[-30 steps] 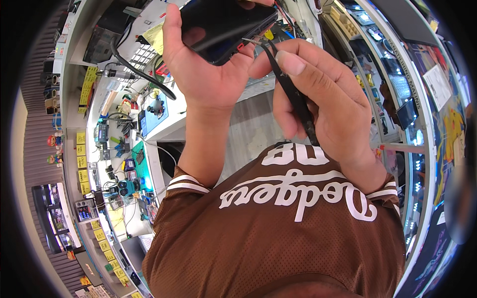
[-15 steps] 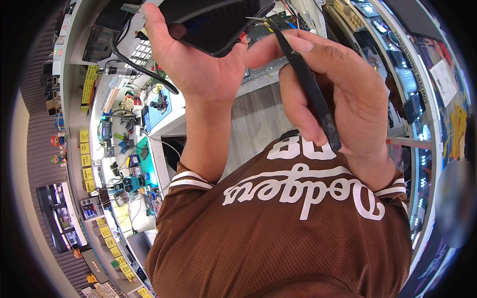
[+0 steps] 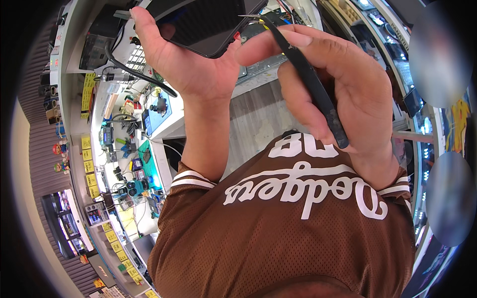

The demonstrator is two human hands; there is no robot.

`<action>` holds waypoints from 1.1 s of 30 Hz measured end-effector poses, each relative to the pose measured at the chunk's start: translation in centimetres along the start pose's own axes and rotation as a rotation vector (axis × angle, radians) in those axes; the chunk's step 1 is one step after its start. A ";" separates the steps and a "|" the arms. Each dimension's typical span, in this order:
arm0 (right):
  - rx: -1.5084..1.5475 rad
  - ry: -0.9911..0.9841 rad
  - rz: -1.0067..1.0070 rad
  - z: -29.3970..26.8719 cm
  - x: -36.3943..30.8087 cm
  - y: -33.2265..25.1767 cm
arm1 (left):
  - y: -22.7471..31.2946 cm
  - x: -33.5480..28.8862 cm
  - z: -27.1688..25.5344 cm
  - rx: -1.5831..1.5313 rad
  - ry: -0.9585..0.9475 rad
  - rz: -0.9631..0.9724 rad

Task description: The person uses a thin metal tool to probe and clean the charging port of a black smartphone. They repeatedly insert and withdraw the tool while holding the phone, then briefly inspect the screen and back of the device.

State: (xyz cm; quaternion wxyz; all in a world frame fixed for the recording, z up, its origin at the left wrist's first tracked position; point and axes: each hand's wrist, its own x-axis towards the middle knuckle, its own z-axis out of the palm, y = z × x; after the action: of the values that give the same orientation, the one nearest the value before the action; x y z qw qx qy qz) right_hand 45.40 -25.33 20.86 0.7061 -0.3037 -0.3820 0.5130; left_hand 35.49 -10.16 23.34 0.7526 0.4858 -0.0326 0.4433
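Note:
At the top of the head view a glossy black phone (image 3: 211,27) rests in my left hand (image 3: 196,72), which is gripped around it with the thumb along its left side. Part of the phone lies beyond the upper edge of the picture. A small red piece (image 3: 237,36) shows at its right edge. My right hand (image 3: 360,82) pinches a pair of black tweezers (image 3: 310,82). Their thin bent metal tip points left, over the phone's right edge; whether it touches cannot be made out.
Along the left runs a white workbench with a blue mat (image 3: 158,116), a teal microscope (image 3: 134,187) and many small tools. A black cable (image 3: 141,74) loops beside my left wrist. Lit glass display shelves (image 3: 425,129) stand on the right.
The phone and my left hand have shifted slightly left in the picture. The tweezer tip has moved a little left and up too. Both grips look the same.

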 end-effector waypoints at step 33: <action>-0.076 0.155 0.047 -3.7 -2.1 0.3 | 0.4 0.8 -1.8 -0.821 0.009 -0.487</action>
State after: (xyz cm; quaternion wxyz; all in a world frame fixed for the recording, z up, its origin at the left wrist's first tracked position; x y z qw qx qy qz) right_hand 47.99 -27.42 18.20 0.7091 -0.3780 -0.3383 0.4897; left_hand 34.99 -8.23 22.99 0.9645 0.1397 -0.0869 0.2067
